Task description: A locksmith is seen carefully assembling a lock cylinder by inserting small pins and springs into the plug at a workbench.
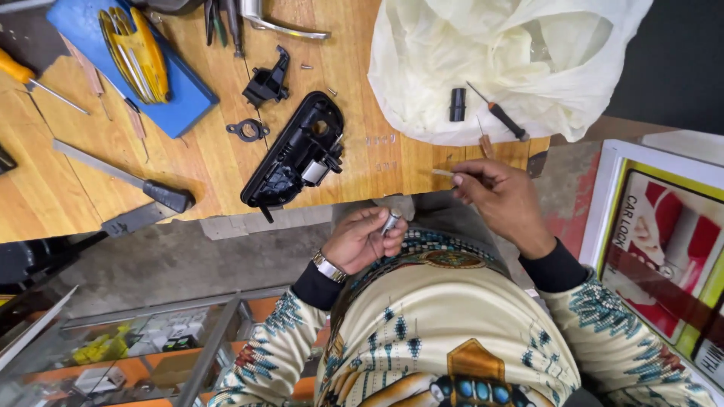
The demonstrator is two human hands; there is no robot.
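My left hand (pixel 363 240) is closed around a small silver cylinder (pixel 391 223), held near my chest just below the wooden bench edge. My right hand (pixel 499 197) pinches a thin pale stick-like tool (pixel 443 173) that points left over the bench edge. On the wooden bench (pixel 211 158) lies a black car door handle assembly (pixel 296 154), a little up and left of my left hand. A small black bracket (pixel 267 83) and a black gasket ring (pixel 247 130) lie beside it.
A cream plastic sheet (pixel 498 60) covers the bench's right end, with a black tube (pixel 458 104) and a small screwdriver (pixel 499 113) on it. A blue tray (pixel 185 94) holds yellow coiled strips (pixel 136 53). A knife (pixel 121 177), a chrome handle (pixel 283 26) and an orange-handled screwdriver (pixel 23 74) lie around.
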